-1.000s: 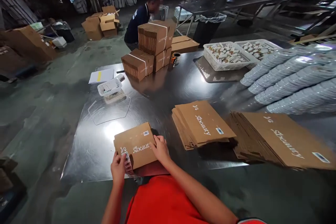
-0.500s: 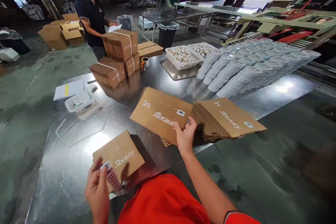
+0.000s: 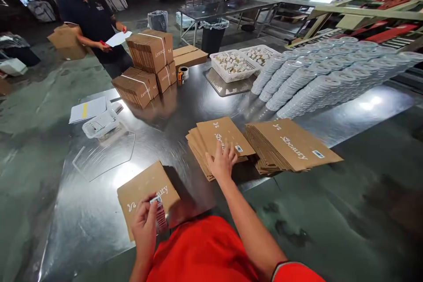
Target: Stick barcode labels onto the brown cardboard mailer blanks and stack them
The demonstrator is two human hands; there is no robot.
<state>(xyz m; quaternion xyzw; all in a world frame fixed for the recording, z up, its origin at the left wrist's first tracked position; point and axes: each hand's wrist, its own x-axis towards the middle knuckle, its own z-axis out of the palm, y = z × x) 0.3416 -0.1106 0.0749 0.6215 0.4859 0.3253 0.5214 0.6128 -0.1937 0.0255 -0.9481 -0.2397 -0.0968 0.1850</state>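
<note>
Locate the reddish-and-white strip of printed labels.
In the head view, the strip hangs from the left hand, left of centre near the bottom, overlapping flat, white-lettered brown cardboard.

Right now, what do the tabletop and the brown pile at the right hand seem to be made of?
Tabletop: probably metal, shiny and finely scratched, with bright reflections.
Brown pile: likely cardboard, matte, with dull brown faces and stiff, layered edges.

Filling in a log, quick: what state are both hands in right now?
Left hand: closed, holding a label strip.
Right hand: open, over the middle carton stack.
</note>
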